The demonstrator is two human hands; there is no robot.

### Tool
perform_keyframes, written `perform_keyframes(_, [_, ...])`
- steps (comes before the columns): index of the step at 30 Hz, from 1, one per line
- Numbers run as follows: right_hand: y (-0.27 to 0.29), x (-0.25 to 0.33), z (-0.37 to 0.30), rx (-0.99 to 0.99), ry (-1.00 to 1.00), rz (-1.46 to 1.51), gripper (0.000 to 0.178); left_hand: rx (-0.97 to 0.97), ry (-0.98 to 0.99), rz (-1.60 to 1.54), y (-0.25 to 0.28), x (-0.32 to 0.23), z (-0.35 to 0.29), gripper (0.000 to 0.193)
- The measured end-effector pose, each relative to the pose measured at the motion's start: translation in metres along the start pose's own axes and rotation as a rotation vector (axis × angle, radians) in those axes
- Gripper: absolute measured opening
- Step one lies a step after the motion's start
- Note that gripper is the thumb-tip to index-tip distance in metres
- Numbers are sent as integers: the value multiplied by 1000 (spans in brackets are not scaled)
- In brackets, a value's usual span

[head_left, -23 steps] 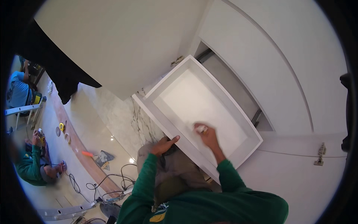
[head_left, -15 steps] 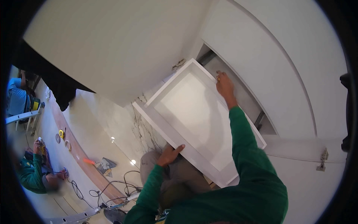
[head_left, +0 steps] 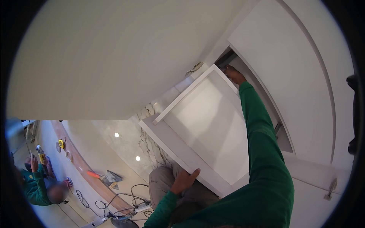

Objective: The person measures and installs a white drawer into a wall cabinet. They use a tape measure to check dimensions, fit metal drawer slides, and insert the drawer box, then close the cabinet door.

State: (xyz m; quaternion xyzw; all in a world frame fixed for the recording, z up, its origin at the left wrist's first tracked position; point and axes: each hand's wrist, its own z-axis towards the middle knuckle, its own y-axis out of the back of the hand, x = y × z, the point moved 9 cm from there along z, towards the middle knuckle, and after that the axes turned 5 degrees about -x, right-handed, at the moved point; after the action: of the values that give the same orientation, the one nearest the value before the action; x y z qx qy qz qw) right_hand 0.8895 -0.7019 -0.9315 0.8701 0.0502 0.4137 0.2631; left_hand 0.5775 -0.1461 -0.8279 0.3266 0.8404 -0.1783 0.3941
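A white drawer [head_left: 209, 125] sits tilted across my lap, its far end against the cabinet opening [head_left: 254, 81]. My left hand [head_left: 185, 181] grips the drawer's near front panel, thumb on top and fingers hidden behind it. Reaching over the drawer, my right hand [head_left: 234, 74] is inside the opening at the drawer's far corner, its fingers curled beside a dark metal drawer slide [head_left: 226, 57]. Whatever those fingers hold is hidden. A second slide [head_left: 278, 128] shows at the opening's other end.
A large white panel [head_left: 114, 57] stands to the left, with a hinge [head_left: 330, 190] on another panel at right. Leftward on the floor lie a trowel [head_left: 112, 178], a tape measure [head_left: 61, 143], a tape roll [head_left: 69, 155] and cables [head_left: 133, 197]. A co-worker [head_left: 38, 186] sits at far left.
My right hand has moved deeper into the opening, toward the far slide. My left hand keeps its grip on the drawer. The view has shifted, and the large white panel covers more of the left.
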Motion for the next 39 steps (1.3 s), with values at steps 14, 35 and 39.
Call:
perform_keyframes(14, [47, 71, -96, -524, 152, -511, 54, -7, 46, 51, 1, 3, 0, 57])
perform_keyframes(35, [-249, -29, -584, -165, 345, -589, 54, 109, 231, -759, 21, 103, 29, 45])
perform_keyframes(39, [-248, -28, -594, -239, 445, -547, 47, -23, 337, -710, 9, 108, 33, 37])
